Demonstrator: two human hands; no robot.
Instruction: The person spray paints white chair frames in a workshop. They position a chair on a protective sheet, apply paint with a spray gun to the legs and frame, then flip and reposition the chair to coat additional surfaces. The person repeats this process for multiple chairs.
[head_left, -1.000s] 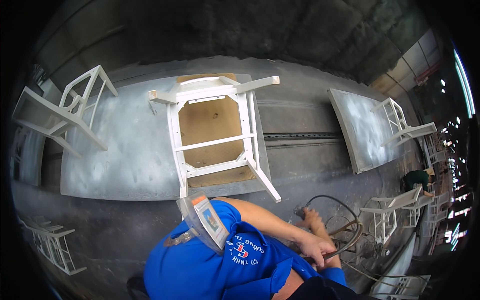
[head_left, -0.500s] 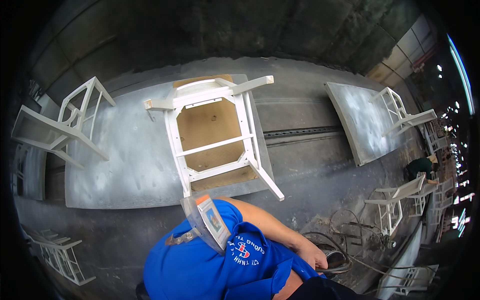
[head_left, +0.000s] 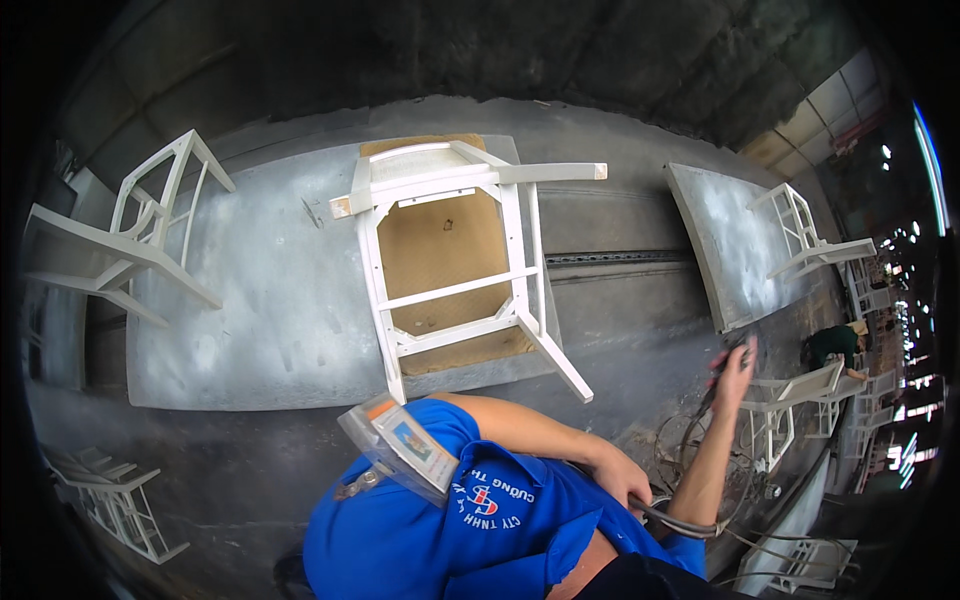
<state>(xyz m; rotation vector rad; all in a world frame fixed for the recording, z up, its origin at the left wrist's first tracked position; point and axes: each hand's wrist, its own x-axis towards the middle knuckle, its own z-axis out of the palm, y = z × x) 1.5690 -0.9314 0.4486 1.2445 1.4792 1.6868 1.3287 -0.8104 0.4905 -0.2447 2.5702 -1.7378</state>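
White paint covers the upturned chair (head_left: 455, 255), which lies with its legs pointing up on a brown board (head_left: 440, 245) set on a grey, spattered sheet (head_left: 250, 300) on the floor, straight ahead of the person. A dark hose (head_left: 680, 522) is gripped in the left hand (head_left: 620, 478), which is closed round it low beside the blue shirt (head_left: 440, 520). The right hand (head_left: 735, 365) is raised off to the right, well apart from the chair; it is blurred, something dark seems to be in it, and whether the fingers are clenched or loose cannot be told. More loops of hose (head_left: 700, 440) lie on the floor under that arm.

For the handling of the hose to go well, the slack should be gathered clear of the feet and kept off the grey sheet, so that nothing is dragged against the chair legs. The loops should be straightened without kinks, and the grip kept firm near the body while the far end is guided. Other white chairs (head_left: 130, 245) stand tilted at the left, and another (head_left: 815, 235) beside a second sheet (head_left: 725, 245); these should be given room.
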